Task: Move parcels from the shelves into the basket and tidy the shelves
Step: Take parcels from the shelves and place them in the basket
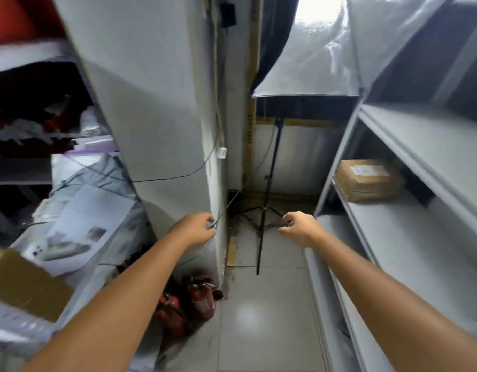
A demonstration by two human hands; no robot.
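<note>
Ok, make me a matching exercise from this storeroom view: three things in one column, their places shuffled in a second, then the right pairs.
1. cardboard parcel
2. red fire extinguishers
3. black tripod stand

A. standing at the aisle's far end
B. on the right shelf
C. on the floor by the white pillar

Pairs: 1-B, 2-C, 3-A

A narrow strip of floor (pixel 261 318) ran open between the white pillar (pixel 157 103) and the grey shelves (pixel 409 237) on the right. At its far end a tripod (pixel 267 200) spread its legs across the way, under a low-hanging plastic sheet (pixel 312 63). Red fire extinguishers (pixel 194 296) lay at the floor's left edge by the pillar's foot, and cables (pixel 178 178) hung off the pillar's corner. A cardboard box (pixel 366 181) filled one shelf's far end; its near stretch lay open.
</note>
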